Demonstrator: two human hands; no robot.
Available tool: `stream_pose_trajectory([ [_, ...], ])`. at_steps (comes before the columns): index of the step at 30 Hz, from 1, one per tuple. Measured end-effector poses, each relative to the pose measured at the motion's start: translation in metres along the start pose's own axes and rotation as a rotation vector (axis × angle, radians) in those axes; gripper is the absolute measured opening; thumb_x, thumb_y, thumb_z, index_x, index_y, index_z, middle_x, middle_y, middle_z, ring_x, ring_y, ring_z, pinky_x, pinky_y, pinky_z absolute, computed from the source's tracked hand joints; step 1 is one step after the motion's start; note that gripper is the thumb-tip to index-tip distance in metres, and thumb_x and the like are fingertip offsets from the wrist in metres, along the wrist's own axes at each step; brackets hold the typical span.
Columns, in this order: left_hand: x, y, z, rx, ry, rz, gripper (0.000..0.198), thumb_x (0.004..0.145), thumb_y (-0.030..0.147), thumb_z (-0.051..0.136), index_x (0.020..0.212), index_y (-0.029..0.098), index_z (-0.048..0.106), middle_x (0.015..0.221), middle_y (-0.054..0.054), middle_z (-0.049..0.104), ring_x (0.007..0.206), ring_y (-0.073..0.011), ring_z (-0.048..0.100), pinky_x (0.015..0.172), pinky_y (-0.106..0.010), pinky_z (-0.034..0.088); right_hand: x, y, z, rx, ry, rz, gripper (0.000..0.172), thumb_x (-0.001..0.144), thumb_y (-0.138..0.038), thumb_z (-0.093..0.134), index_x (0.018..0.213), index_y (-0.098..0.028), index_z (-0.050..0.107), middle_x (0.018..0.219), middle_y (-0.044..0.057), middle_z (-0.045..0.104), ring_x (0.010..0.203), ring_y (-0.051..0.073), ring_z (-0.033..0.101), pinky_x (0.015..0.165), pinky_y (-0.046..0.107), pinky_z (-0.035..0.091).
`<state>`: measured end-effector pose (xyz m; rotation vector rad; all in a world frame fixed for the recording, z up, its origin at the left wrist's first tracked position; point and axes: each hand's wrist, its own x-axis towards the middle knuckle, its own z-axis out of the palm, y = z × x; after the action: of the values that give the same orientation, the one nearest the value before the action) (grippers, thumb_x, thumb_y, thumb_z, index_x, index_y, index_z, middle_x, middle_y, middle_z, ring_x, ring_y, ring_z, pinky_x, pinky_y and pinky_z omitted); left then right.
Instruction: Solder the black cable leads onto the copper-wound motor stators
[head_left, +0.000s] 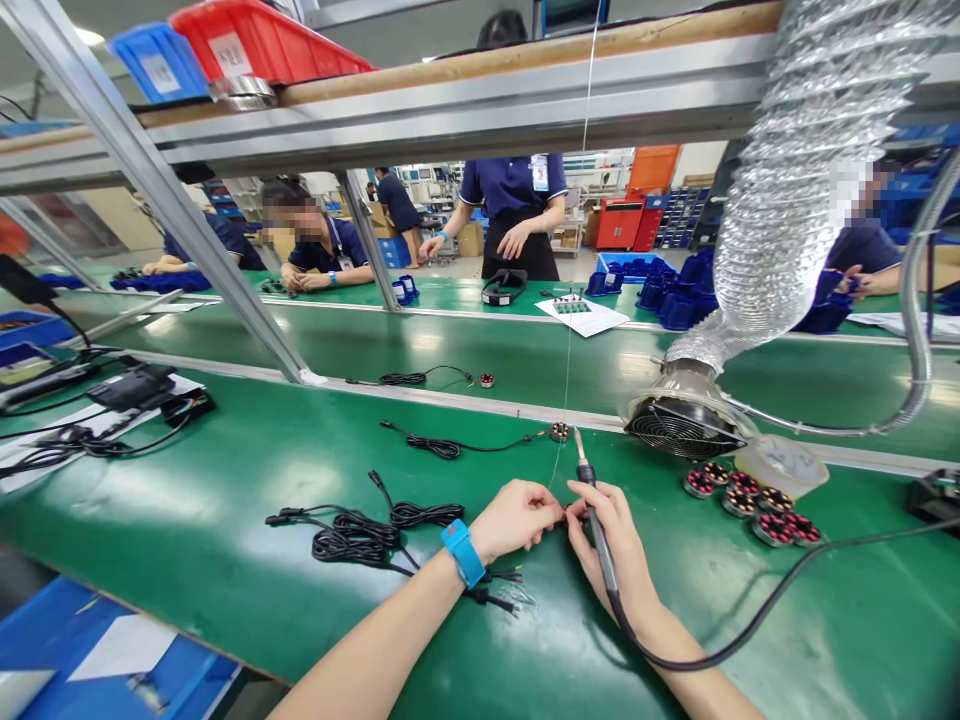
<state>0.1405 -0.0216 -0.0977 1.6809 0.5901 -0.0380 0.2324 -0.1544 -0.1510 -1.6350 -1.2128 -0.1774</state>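
My right hand [619, 545] is closed around a soldering iron [598, 530], its tip pointing away from me and up. The thumb and a finger of that hand also meet at a small dark piece, mostly hidden. Close beside it, my left hand [517, 520], with a blue wristband, is pinched closed on something too small to make out. A thin wire [568, 370] hangs from above and runs down to the left fingertips. Just beyond the iron's tip lies a small round motor [559, 431] joined to a black cable [442, 447].
Coiled black cables [356, 535] lie left of my hands. Several round motors [742, 490] sit at right by a plastic tub [784, 465] and a fume fan [682, 425] with a foil duct [787, 180]. A metal post [180, 190] slants at left. Co-workers are across the bench.
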Motion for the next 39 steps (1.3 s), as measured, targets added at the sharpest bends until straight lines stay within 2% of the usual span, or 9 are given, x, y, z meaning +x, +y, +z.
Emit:
stream_pose_trajectory([
  [7,0.005,-0.007,0.0,-0.094,-0.061,0.022,0.032,0.076,0.044,0.06,0.074,0.013,0.057,0.053,0.004,0.051,0.04,-0.0067,0.046,0.042,-0.019,0.036,-0.003,-0.003,0.0,0.011,0.037,0.034,0.035,0.091,-0.015,0.049,0.125,-0.025,0.051,0.106,0.006,0.048,0.075,0.009,0.063,0.076,0.024,0.056],
  [11,0.007,-0.012,0.001,-0.119,-0.075,0.025,0.039,0.074,0.051,0.062,0.072,0.013,0.056,0.053,0.003,0.052,0.04,-0.0069,0.046,0.043,-0.019,0.036,-0.004,-0.002,0.001,-0.009,0.021,0.003,0.035,0.091,-0.015,0.049,0.125,-0.024,0.051,0.106,0.006,0.048,0.075,0.009,0.063,0.074,0.023,0.056],
  [20,0.009,-0.012,0.0,-0.089,-0.046,-0.012,0.028,0.075,0.041,0.06,0.073,0.012,0.058,0.049,0.004,0.051,0.037,-0.0059,0.043,0.041,-0.018,0.031,-0.003,-0.006,-0.002,0.008,0.009,0.061,0.043,0.084,-0.009,0.049,0.124,-0.025,0.05,0.108,0.005,0.047,0.082,0.01,0.064,0.08,0.024,0.056],
  [25,0.01,-0.014,-0.003,-0.082,-0.035,-0.015,0.031,0.073,0.044,0.061,0.071,0.013,0.057,0.049,0.004,0.05,0.037,-0.0057,0.042,0.04,-0.018,0.03,-0.005,-0.007,-0.005,0.021,-0.016,0.108,0.049,0.081,-0.006,0.049,0.126,-0.025,0.049,0.111,0.005,0.048,0.08,0.009,0.063,0.081,0.024,0.055],
  [30,0.012,-0.017,-0.004,-0.073,-0.052,-0.006,0.03,0.074,0.043,0.058,0.072,0.013,0.057,0.048,0.004,0.05,0.036,-0.0056,0.041,0.039,-0.017,0.029,-0.006,-0.005,-0.003,0.049,-0.035,0.108,0.046,0.084,-0.008,0.049,0.126,-0.025,0.049,0.112,0.006,0.047,0.076,0.008,0.062,0.08,0.024,0.055],
  [34,0.013,-0.017,-0.003,-0.087,-0.043,-0.013,0.03,0.073,0.043,0.058,0.071,0.014,0.055,0.051,0.004,0.051,0.036,-0.0053,0.041,0.038,-0.017,0.03,-0.004,-0.004,-0.001,0.07,0.011,0.167,0.042,0.085,-0.009,0.05,0.124,-0.024,0.05,0.108,0.004,0.049,0.071,0.007,0.062,0.079,0.024,0.054],
  [39,0.011,-0.016,-0.002,-0.076,-0.039,-0.02,0.029,0.073,0.043,0.058,0.07,0.014,0.055,0.049,0.004,0.05,0.036,-0.0051,0.04,0.038,-0.017,0.03,-0.003,-0.004,0.0,0.027,0.095,0.259,0.042,0.079,-0.011,0.055,0.12,-0.022,0.05,0.096,0.002,0.055,0.076,0.011,0.064,0.078,0.026,0.054],
])
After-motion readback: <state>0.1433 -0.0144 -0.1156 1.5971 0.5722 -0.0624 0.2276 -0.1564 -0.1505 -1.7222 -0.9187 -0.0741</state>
